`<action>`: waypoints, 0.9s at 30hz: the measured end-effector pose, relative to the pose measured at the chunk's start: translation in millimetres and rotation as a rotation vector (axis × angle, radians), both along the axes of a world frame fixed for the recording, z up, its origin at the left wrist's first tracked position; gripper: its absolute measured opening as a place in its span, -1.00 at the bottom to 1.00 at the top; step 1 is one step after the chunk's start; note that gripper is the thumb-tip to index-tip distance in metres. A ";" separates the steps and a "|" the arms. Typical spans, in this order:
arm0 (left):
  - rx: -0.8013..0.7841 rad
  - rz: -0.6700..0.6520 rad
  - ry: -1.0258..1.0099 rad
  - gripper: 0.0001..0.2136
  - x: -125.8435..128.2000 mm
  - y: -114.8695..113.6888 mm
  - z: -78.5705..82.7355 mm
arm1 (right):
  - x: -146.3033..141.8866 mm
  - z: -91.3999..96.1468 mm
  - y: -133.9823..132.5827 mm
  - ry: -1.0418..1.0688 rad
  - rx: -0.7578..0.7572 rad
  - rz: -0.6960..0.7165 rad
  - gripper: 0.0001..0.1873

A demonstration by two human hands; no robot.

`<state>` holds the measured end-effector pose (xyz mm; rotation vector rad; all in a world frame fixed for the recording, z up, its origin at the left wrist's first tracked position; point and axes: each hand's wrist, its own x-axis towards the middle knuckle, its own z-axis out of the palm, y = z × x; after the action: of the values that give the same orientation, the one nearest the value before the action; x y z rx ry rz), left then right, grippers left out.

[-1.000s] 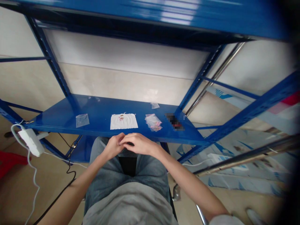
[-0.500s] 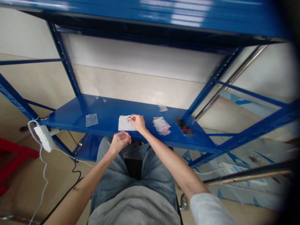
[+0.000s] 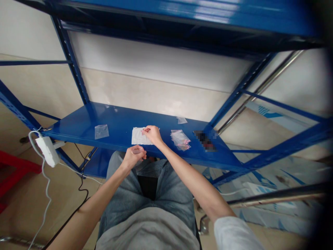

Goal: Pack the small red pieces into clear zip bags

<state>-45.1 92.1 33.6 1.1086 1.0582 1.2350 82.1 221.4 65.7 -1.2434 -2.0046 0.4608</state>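
My left hand [image 3: 131,158] is closed around a small clear plastic bag [image 3: 137,150], its opening upward, just in front of the shelf's front edge. Over a white cloth or paper sheet [image 3: 139,138] on the blue shelf, my right hand [image 3: 153,134] has its thumb and fingers pinched together. Small reddish bits show at those fingertips, too tiny to name. The hand covers the right part of the sheet. To its right lie several clear zip bags [image 3: 179,139] in a pile, with pinkish-red contents at the lower end.
Another clear zip bag [image 3: 101,131] lies to the left on the shelf [image 3: 119,118], and one more bag [image 3: 181,120] near the back. A blurred dark object [image 3: 205,140] is at the right. A white power strip [image 3: 48,151] hangs by the left post. An upper shelf spans overhead.
My right hand's fingertips have dipped slightly toward the white sheet, and the dark bit seen at them before no longer shows. My left hand stays closed on the bag. The view has shifted slightly.
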 end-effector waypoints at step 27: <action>-0.010 -0.041 -0.036 -0.74 -1.8 -4.0 10.0 | -3.1 -13.8 13.8 -0.213 0.004 0.009 -0.93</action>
<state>-47.0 88.1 43.6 1.0915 1.0087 1.2122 79.1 235.2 51.8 -1.3289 -2.1876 0.3406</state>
